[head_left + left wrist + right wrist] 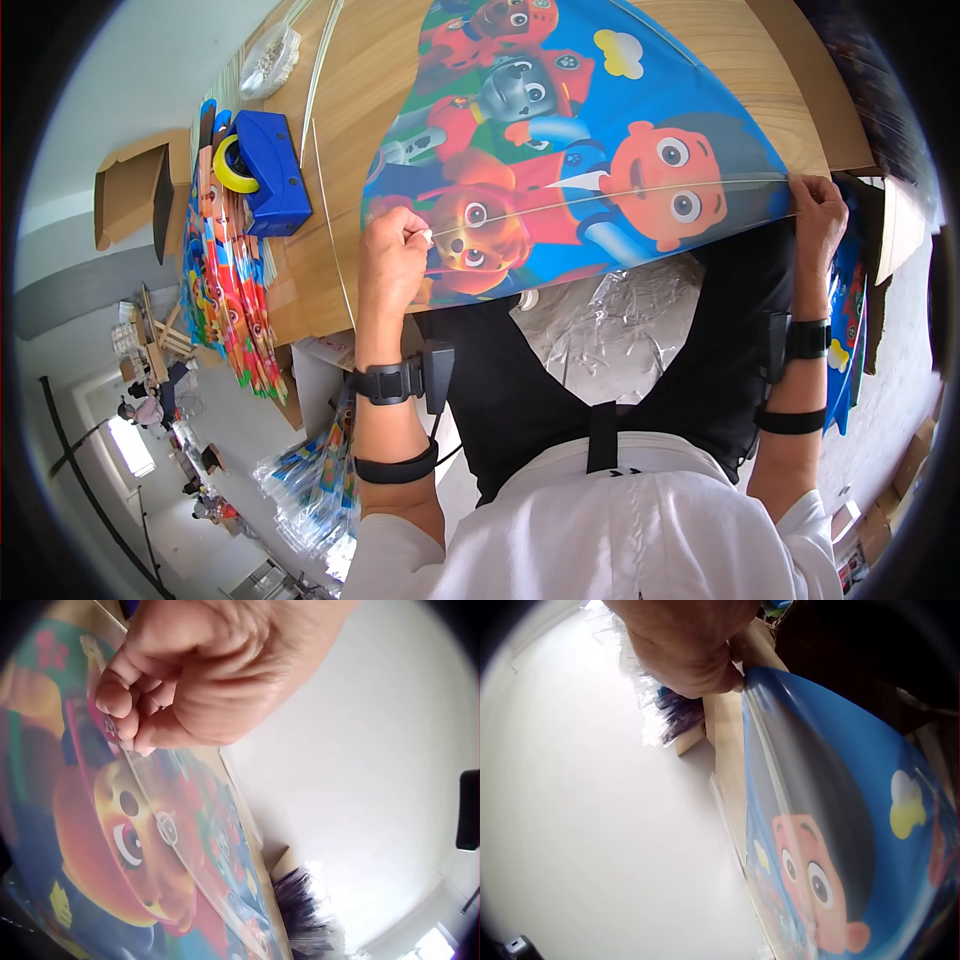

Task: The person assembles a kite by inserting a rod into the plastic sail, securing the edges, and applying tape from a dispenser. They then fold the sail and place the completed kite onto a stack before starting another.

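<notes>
A printed cartoon kite (560, 130) lies over the wooden table, its near edge hanging toward the person's lap. A thin pale rod (722, 182) runs across the kite from one hand to the other. The left hand (392, 262) pinches the rod's left end between thumb and fingertips, close over the orange puppy print; the left wrist view shows the rod (142, 778) coming out of that pinch. At the right corner, the right hand (820, 215) pinches the kite's pointed tip, where the rod (778, 780) ends under the thumb. Its other fingers are partly hidden.
On the table (375, 55) at left stand a blue tape dispenser (278, 180) and a clear bowl (270, 62), with long thin rods (321, 62) nearby. A bundle of printed kites (228, 300) hangs over the left edge. A cardboard box (135, 195) stands beyond.
</notes>
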`<state>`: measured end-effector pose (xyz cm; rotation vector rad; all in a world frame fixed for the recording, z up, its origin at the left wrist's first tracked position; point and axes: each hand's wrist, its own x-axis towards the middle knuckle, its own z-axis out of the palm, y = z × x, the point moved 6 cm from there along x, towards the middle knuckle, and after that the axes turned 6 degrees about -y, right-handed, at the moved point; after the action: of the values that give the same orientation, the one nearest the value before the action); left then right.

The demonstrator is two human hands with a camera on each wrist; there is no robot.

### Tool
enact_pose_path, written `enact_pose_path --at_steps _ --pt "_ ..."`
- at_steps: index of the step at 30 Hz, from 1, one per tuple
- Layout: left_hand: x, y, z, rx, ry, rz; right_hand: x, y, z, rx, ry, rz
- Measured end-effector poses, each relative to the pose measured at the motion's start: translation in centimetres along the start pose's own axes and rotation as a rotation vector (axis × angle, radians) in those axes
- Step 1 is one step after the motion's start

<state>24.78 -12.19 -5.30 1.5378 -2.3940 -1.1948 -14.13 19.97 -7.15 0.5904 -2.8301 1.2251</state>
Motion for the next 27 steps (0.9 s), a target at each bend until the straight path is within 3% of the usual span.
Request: enact_pose_path --at_steps 8,10,13,19,27 --pt "-0.5 1.4 0.5 0.269 0.087 0.07 0.2 0.6 0.0 -0.04 0.014 -0.05" --pt "-0.6 1.9 0.4 0.341 0.165 0.191 0.4 0.9 0.0 -0.041 0.007 -0.05" --pt "-0.6 1.9 0.5 0.365 0.177 0.218 0.4 0.9 0.1 -0.04 -0.002 -0.041" --pt "0.0 1.5 0.1 0.225 0.102 0.111 0.4 1.3 0.1 -0.038 -0.009 -0.023" --pt "0.5 1.5 0.2 0.241 0.092 0.116 0.3 0.9 0.1 -0.028 -0.015 -0.033"
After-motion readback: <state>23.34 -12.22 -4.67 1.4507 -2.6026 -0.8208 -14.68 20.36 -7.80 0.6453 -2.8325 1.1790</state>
